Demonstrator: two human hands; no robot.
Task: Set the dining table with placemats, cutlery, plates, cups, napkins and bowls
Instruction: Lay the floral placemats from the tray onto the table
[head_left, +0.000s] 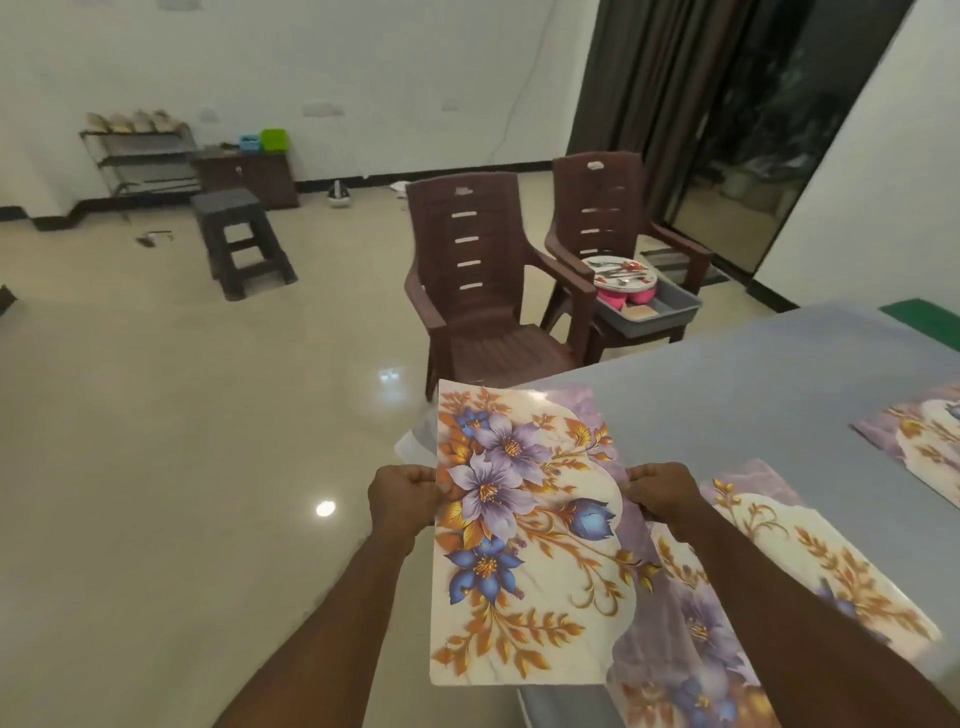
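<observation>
While the setting was at its placemat step, these lines held:

Left hand (402, 496): pinched shut on the left long edge of the held floral placemat (524, 540), thumb on top.
Right hand (662, 493): pinched on the opposite long edge, at about the same height.
Held placemat: lifted and overhanging the table's (753, 384) near-left corner, partly over the floor; whether one sheet or two overlapped could not be told.
Handling: judged light, thin and glossy, probably slippery; it kept nearly flat between two pinches, so semi-stiff. Opposite edges at mid-length looked the sound hold; one corner alone would likely let it droop.
Second placemat (810, 551): flat along the table's near edge, just right of the held one.
Third placemat (919, 436): at the table's right edge, partly cut off.
Grey tub (670, 306): on the farther brown chair (597, 208) beyond the far-left edge, holding a plate (621, 273) with cutlery and pink bowls (626, 297).
</observation>
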